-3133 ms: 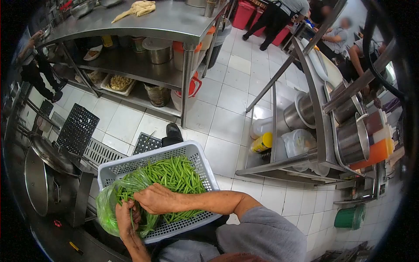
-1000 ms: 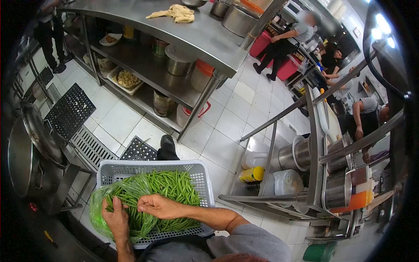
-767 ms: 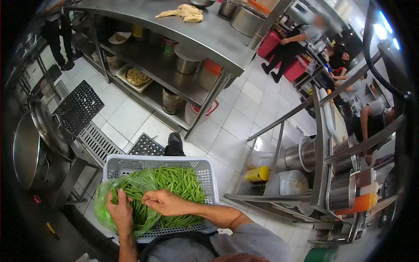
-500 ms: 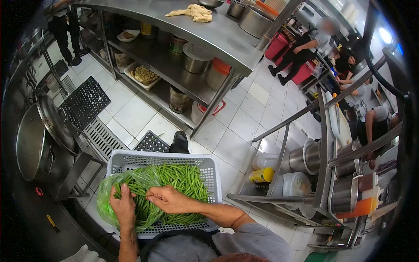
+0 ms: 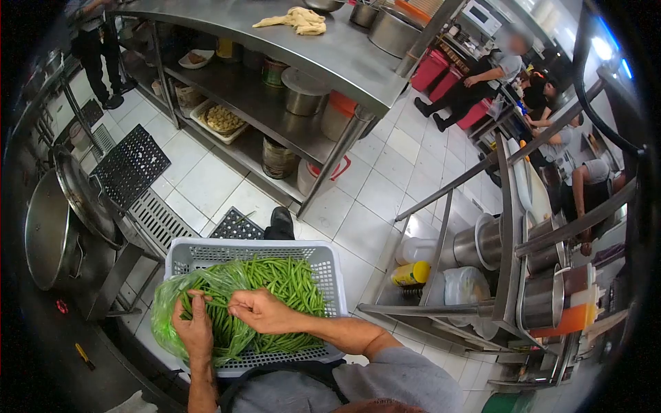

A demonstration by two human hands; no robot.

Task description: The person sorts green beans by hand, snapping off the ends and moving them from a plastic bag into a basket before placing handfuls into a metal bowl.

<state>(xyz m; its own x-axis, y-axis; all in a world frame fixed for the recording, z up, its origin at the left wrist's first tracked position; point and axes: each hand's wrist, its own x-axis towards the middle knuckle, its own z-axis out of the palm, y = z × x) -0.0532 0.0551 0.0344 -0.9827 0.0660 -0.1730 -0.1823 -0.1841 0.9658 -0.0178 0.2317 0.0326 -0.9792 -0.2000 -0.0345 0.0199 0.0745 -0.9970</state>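
Observation:
A grey perforated plastic basket [image 5: 337,279] sits right in front of me, holding a heap of green beans [image 5: 289,283]. A clear plastic bag [image 5: 167,311] lies open in its left half, with more beans in it. Over the bag, my left hand [image 5: 195,330] is closed around green beans, thumb uppermost. My right hand [image 5: 261,311] is just to the right, above the beans, with thumb and forefinger pinched together. Whatever is in that pinch is too small to make out. A small gap separates the two hands.
A steel table [image 5: 227,15] with dough [image 5: 296,20] and pots stands ahead. A large lidded pot [image 5: 48,227] is at left. A steel rack [image 5: 441,311] with containers stands at right. Black mats [image 5: 131,165] lie on the tiles. Several people work farther back.
The fingers of my left hand have shifted slightly on the beans, and my right hand stays pinched beside it. The whole view has moved a little.

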